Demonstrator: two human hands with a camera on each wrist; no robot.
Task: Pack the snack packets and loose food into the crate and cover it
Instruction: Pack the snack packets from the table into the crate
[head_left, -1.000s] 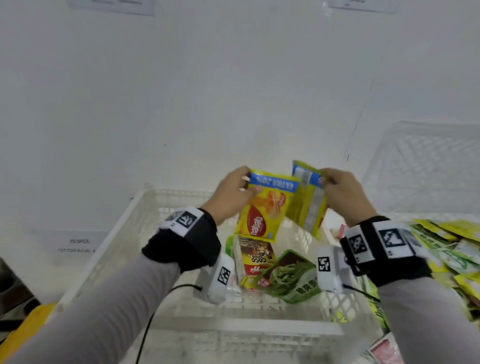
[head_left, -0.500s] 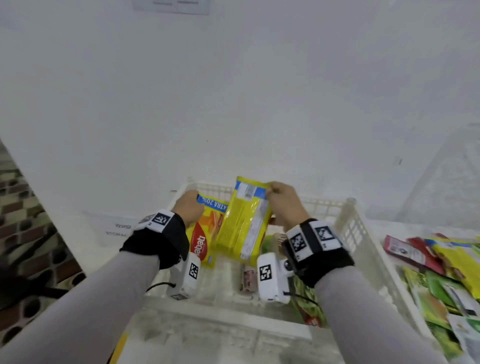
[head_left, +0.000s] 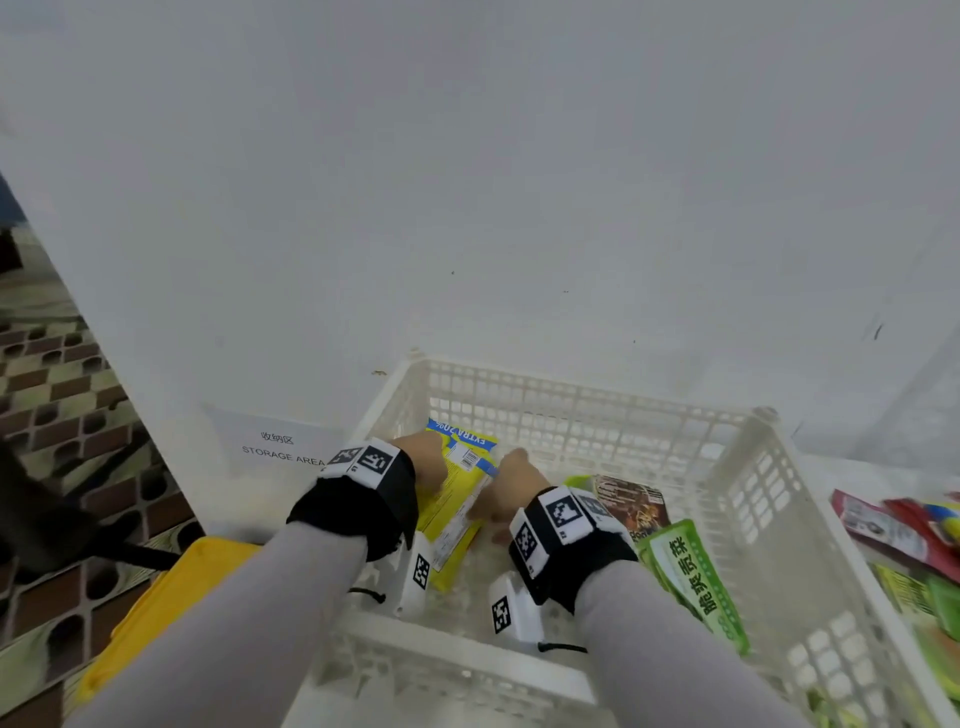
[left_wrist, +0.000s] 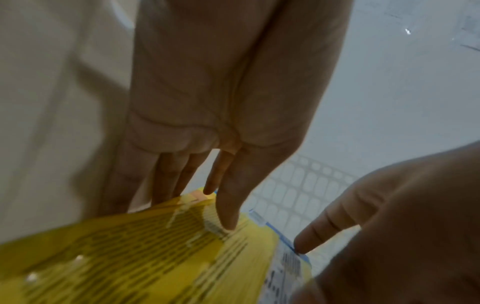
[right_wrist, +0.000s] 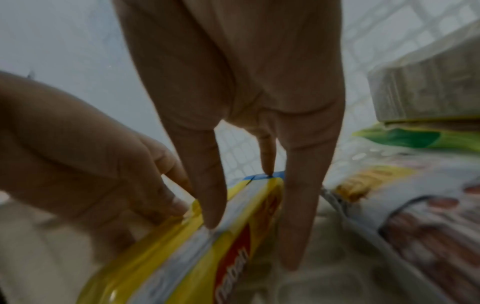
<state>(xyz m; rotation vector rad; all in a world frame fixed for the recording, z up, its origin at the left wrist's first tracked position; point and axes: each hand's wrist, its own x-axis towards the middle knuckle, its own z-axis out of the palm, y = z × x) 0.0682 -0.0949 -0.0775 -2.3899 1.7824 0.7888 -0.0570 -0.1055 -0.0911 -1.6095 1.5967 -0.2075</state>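
Observation:
Two yellow snack packets (head_left: 460, 499) stand on edge, pressed together, in the left part of the white crate (head_left: 587, 391). My left hand (head_left: 423, 465) pinches them from the left, thumb on the printed back (left_wrist: 155, 257) and fingers behind. From the right my right hand (head_left: 511, 483) straddles their top edge (right_wrist: 249, 197), thumb on one side and fingers on the other. Further right in the crate lie a brown snack packet (head_left: 631, 501) and a green one (head_left: 691, 577).
More loose packets (head_left: 904, 545) are piled on the table right of the crate. A yellow object (head_left: 171, 592) sits at the lower left, beside a "STORAGE AREA" sign (head_left: 283, 448). The white wall stands just behind the crate.
Both hands have brought the yellow packets down from above the crate and to its left side. The two packets, held apart a second ago, are now pressed together.

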